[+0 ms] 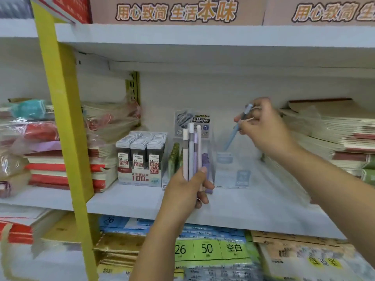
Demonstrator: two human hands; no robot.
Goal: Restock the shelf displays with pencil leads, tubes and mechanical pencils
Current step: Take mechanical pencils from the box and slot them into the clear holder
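Observation:
My left hand [187, 188] grips a bunch of pastel mechanical pencils [191, 151], upright, in front of the shelf. My right hand [263, 126] pinches a single blue mechanical pencil [233, 135], tip pointing down into a clear display box [233, 171] on the white shelf [253, 207]. Left of that box, another clear holder [209, 138] with green and purple items sits partly hidden behind the pencils. A display of pencil lead cases [142, 157] stands further left.
Stacks of wrapped notebooks [334, 134] fill the shelf's right side, and more wrapped books [105, 126] lie at the left. A yellow upright post [67, 126] stands at the left. Paper packs [211, 250] lie on the shelf below.

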